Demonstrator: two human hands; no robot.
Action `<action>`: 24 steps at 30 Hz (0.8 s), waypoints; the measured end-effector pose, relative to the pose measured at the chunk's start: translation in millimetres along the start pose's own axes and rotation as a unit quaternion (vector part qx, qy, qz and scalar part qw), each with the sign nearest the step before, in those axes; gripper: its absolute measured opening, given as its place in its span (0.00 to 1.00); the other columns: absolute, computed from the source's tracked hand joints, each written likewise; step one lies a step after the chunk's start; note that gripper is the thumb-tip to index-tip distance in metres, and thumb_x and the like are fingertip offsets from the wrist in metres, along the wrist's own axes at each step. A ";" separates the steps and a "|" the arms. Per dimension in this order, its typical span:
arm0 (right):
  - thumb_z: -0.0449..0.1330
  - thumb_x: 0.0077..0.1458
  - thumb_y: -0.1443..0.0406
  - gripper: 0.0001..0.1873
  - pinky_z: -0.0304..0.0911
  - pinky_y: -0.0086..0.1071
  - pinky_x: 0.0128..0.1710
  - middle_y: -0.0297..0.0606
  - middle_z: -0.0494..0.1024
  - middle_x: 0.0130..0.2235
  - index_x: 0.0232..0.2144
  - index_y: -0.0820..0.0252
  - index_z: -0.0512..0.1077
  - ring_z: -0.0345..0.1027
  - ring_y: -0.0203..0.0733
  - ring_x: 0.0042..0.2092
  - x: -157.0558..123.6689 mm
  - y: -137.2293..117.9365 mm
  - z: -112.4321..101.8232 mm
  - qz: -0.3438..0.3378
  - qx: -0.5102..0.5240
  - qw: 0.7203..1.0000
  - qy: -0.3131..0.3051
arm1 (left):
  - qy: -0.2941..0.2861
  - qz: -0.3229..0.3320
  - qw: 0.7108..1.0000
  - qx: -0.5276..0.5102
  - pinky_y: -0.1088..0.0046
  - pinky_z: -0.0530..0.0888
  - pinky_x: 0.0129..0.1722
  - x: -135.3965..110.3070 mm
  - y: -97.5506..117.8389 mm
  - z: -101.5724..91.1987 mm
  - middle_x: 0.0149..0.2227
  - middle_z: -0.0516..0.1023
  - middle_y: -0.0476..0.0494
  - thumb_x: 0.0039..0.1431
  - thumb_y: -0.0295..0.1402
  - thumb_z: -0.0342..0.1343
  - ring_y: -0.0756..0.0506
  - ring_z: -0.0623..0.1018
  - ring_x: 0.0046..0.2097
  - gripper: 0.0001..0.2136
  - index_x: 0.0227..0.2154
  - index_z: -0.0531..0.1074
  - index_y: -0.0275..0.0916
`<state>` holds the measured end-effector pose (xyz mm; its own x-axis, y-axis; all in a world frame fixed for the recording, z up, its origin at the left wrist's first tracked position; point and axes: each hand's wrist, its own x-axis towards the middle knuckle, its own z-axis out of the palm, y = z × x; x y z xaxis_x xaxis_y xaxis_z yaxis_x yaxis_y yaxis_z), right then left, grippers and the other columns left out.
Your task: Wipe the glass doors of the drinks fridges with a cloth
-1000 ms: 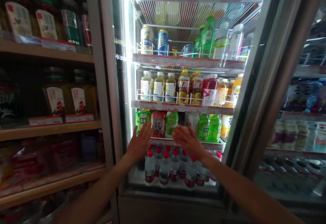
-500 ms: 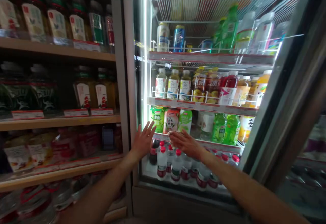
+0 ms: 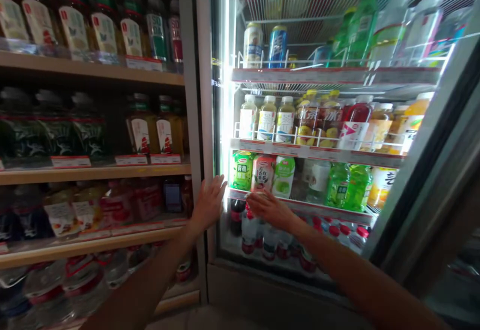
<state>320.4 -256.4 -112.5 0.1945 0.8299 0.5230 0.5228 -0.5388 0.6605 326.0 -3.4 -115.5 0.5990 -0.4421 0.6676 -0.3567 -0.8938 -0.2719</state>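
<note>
My left hand (image 3: pixel 210 202) is raised with its fingers stretched out, in front of the left edge of the lit drinks fridge (image 3: pixel 258 280). It holds nothing; whether it touches the frame I cannot tell. My right hand (image 3: pixel 272 211) reaches in from the right, fingers extended to the left and nothing visible in them. Its fingertips overlap the lower shelf edge, just under a red drink bottle (image 3: pixel 262 172). Beside that bottle stand a green drink pack (image 3: pixel 242 171) and a white-and-green bottle (image 3: pixel 284 176). Water bottles with red caps (image 3: pixel 249 232) are partly hidden behind my right hand.
Upper fridge shelves hold tea bottles (image 3: pixel 266 118), cans (image 3: pixel 277 46) and green soda bottles (image 3: pixel 363 25). A dark door frame (image 3: pixel 431 175) slants along the right. On the left, wooden shelving (image 3: pixel 93 171) carries rows of bottles, with large water bottles (image 3: pixel 80 280) at the bottom.
The view has turned slightly left, so the fridge and shelves sit further right. My left hand's fingers are closer together and lie nearer the fridge's left frame. My right hand keeps a similar pose.
</note>
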 end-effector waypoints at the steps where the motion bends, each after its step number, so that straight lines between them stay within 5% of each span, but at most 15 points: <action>1: 0.47 0.60 0.70 0.19 0.29 0.45 0.67 0.34 0.64 0.59 0.53 0.58 0.64 0.46 0.39 0.64 8.1 6.6 -1.6 0.026 -0.008 1.000 0.002 | 0.005 -0.001 1.000 0.002 0.45 0.54 0.59 1.4 -2.0 -0.1 0.63 0.55 0.33 0.53 0.26 0.44 0.38 0.56 0.64 0.27 0.59 0.57 0.33; 5: 0.48 0.60 0.70 0.22 0.26 0.56 0.64 0.39 0.56 0.63 0.56 0.60 0.60 0.41 0.47 0.65 33.2 22.1 -2.0 0.117 -0.041 0.992 0.024 | 0.015 0.003 1.000 0.009 0.44 0.53 0.59 2.9 -4.6 1.9 0.63 0.54 0.33 0.53 0.26 0.45 0.37 0.55 0.64 0.27 0.59 0.57 0.33; 12: 0.48 0.59 0.70 0.20 0.43 0.39 0.65 0.30 0.66 0.58 0.53 0.55 0.65 0.51 0.36 0.62 3.9 -12.7 16.3 -0.015 -0.004 0.999 -0.028 | 0.030 0.029 0.999 0.003 0.46 0.53 0.60 -1.2 -6.4 3.6 0.63 0.56 0.34 0.53 0.25 0.44 0.38 0.55 0.64 0.28 0.60 0.55 0.35; 18: 0.49 0.59 0.69 0.23 0.30 0.54 0.65 0.38 0.56 0.63 0.57 0.57 0.60 0.39 0.45 0.66 16.4 20.9 -5.2 0.134 -0.046 0.990 0.012 | 0.033 0.025 0.999 -0.011 0.47 0.49 0.62 11.7 5.3 -2.4 0.64 0.54 0.35 0.54 0.26 0.45 0.39 0.53 0.65 0.29 0.61 0.54 0.36; 24: 0.47 0.59 0.70 0.20 0.29 0.40 0.67 0.28 0.66 0.58 0.51 0.52 0.67 0.46 0.34 0.64 -34.4 4.0 -8.6 0.020 -0.030 0.999 0.008 | 0.026 0.062 0.998 -0.012 0.49 0.50 0.62 14.9 23.8 -2.4 0.63 0.56 0.37 0.55 0.28 0.46 0.40 0.53 0.65 0.27 0.59 0.57 0.37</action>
<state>308.7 -288.4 -123.2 0.1998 0.8058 0.5575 0.4650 -0.5788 0.6699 324.7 -31.1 -110.4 0.5116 -0.5435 0.6655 -0.4420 -0.8307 -0.3385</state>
